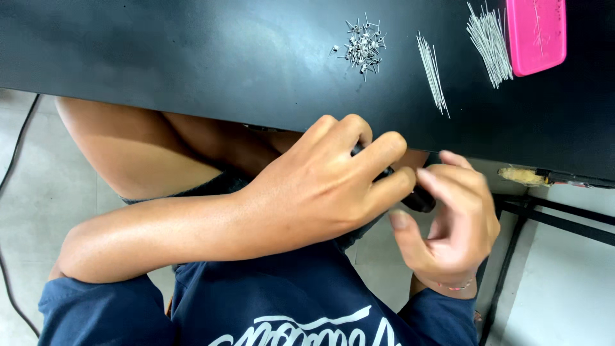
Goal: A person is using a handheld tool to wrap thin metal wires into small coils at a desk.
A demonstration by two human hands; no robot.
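Note:
My left hand point(320, 186) is closed around a small black tool point(419, 200), of which only the dark end shows past my fingers. My right hand point(458, 224) meets it from the right, fingertips touching the black end, thumb stretched out below. Both hands hover at the near edge of a black table point(192, 57), above my lap. On the table lies a small heap of tiny coiled metal pieces with wire legs point(363, 46). To its right are a thin bundle of straight wires point(433, 72) and a larger fanned bundle point(490, 41).
A pink flat case point(537, 33) lies at the table's far right, partly over the larger wire bundle. A chipped spot point(524, 175) shows on the table's edge. Black frame bars point(557, 218) run below on the right. A dark cable point(13, 160) trails on the tiled floor at left.

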